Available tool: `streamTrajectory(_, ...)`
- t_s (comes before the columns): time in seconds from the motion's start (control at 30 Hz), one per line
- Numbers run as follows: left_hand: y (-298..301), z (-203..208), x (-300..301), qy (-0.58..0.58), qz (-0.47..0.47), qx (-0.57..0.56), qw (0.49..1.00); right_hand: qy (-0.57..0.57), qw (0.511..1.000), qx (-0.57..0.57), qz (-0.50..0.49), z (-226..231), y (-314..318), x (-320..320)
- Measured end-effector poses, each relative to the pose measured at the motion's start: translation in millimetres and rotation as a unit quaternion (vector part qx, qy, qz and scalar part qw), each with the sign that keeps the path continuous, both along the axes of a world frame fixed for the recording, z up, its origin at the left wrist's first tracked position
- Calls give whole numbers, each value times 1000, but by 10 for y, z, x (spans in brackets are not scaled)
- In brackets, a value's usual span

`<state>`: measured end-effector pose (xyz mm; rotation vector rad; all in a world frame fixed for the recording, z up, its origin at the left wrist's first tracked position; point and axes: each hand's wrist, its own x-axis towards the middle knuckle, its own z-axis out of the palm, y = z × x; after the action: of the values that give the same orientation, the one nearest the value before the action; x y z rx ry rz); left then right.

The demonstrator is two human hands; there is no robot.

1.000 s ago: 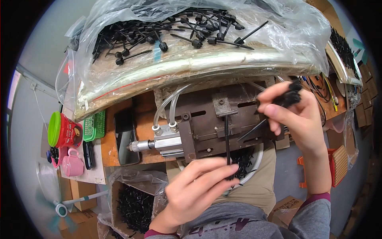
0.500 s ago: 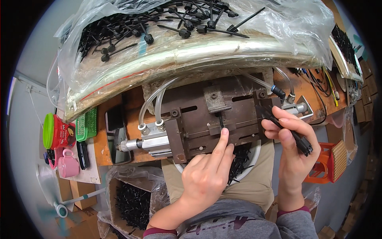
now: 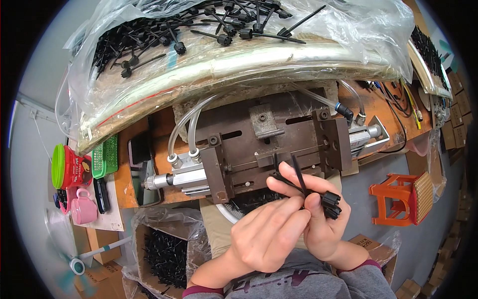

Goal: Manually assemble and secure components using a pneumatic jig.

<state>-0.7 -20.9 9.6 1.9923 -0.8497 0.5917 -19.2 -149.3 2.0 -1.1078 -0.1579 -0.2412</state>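
Note:
In front of the clamping fixture (image 3: 244,164) my two hands come together. My right hand (image 3: 326,231) grips a small bunch of black plastic stemmed pieces (image 3: 330,204), their ribbed heads at the right and thin stems fanning up and left. My left hand (image 3: 269,236) is closed, its fingertips pinched against the stems beside my right thumb; how many it pinches is hidden. Under the middle bracket (image 3: 265,122) of the dark metal fixture no stem shows in the slot. Below the fixture, a white-rimmed basin (image 3: 228,213) of black parts sits partly behind my hands.
A plastic-lined tray (image 3: 219,62) heaped with black stemmed pieces (image 3: 224,39) spans the back. Air hoses (image 3: 181,124) run to cylinders on both sides. A box (image 3: 167,254) of black parts stands lower left, an orange stool (image 3: 398,199) at right, a pink mug (image 3: 83,208) at left.
My left hand has drawn back from the fixture slot toward me, and the stem there is gone. My right hand has moved left and down with its bunch, meeting my left hand.

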Motion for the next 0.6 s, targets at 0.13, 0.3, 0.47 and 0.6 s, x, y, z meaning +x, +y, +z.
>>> streamTrajectory(0.13,61,15,-21,44,28,17,999,-24,988,-138,-58,-2,-174,68)
streamTrajectory(0.3,79,-52,49,49,72,121,989,-142,901,-364,-187,-12,-398,129)
streamTrajectory(0.47,54,-145,106,22,85,194,977,-189,911,-323,-173,2,-460,88)
streamTrajectory(0.6,48,-33,136,55,78,223,970,-207,847,-447,-200,35,-562,70)
